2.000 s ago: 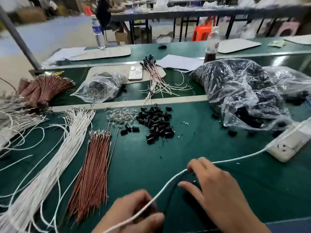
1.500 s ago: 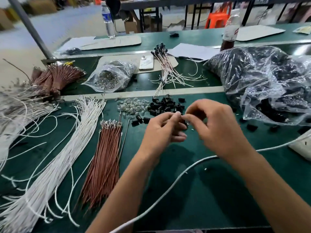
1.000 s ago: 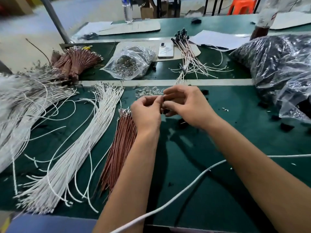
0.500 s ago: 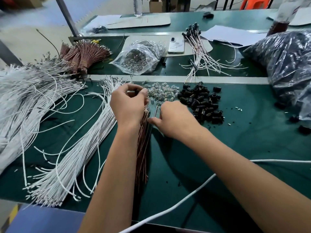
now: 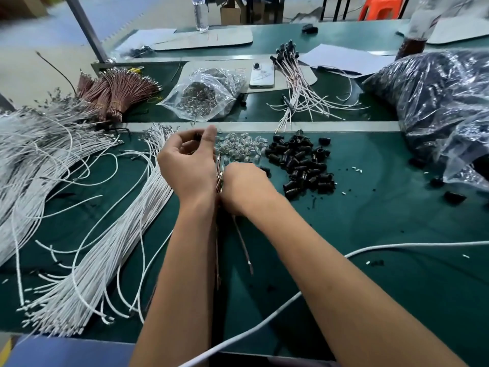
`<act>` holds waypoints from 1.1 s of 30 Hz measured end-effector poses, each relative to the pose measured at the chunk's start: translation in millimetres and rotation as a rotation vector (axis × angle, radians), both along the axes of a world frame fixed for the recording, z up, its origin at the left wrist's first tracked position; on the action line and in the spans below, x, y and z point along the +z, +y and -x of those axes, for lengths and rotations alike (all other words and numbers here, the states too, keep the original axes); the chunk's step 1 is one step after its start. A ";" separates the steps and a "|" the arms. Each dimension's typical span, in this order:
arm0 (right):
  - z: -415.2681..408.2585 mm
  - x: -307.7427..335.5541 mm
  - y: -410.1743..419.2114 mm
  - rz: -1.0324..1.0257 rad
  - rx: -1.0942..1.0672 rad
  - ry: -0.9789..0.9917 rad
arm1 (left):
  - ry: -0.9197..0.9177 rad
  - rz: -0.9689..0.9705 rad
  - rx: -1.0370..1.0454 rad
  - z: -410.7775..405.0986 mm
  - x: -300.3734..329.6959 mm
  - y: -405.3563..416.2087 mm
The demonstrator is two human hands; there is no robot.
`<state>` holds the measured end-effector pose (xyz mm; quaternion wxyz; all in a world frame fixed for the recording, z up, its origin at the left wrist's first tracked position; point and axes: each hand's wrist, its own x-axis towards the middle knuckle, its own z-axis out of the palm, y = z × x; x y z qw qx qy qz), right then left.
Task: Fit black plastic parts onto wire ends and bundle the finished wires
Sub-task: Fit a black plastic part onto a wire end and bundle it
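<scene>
The left hand (image 5: 189,168) is raised just above the green table (image 5: 370,221), thumb and forefinger pinched on one small black plastic part (image 5: 197,136), the other fingers loosely curled. Pressed against its wrist, the right hand (image 5: 246,186) lies knuckles-up over the brown wires (image 5: 218,178); its fingers are tucked under and hidden, so I cannot tell whether it grips any of them. One brown wire (image 5: 243,245) trails out from beneath it toward the near edge of the table. Just right of the hands sits one heap of black plastic parts (image 5: 301,165), too many to count, with a few strays beyond it. Between that heap and the left hand lies one small pile of clear pieces (image 5: 240,147). Left of the hands a long sheaf of white wires (image 5: 111,247) fans across the table, with a looser tangle of white wires (image 5: 34,149) farther left. Behind the heap, over the pale strip, lie one bundle of finished wires (image 5: 296,83), one clear bag (image 5: 206,96), one phone (image 5: 262,75) and tied brown bundles (image 5: 116,94). One big plastic sack (image 5: 436,102) slumps at the right. One white cable (image 5: 397,246) crosses the near table.
</scene>
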<state>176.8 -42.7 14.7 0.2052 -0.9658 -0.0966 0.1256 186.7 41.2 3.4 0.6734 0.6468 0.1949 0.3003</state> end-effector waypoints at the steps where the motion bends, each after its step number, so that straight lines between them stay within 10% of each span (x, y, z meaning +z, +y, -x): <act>1: -5.3 0.3 -6.8 -0.032 -0.004 0.007 | 0.002 0.005 -0.002 0.2 1.1 -2.4; 7: -33.2 6.2 -77.8 -0.997 -0.369 -0.068 | 0.116 -0.059 -0.291 -3.2 -2.0 -46.2; 13: -44.7 -2.5 -158.5 -1.407 -0.686 -0.283 | 0.203 -0.016 -0.605 -3.6 -24.3 -97.5; 33: -14.7 -41.2 -170.7 -1.466 -0.452 -0.053 | -0.071 -0.006 -0.525 -10.8 -40.4 -84.0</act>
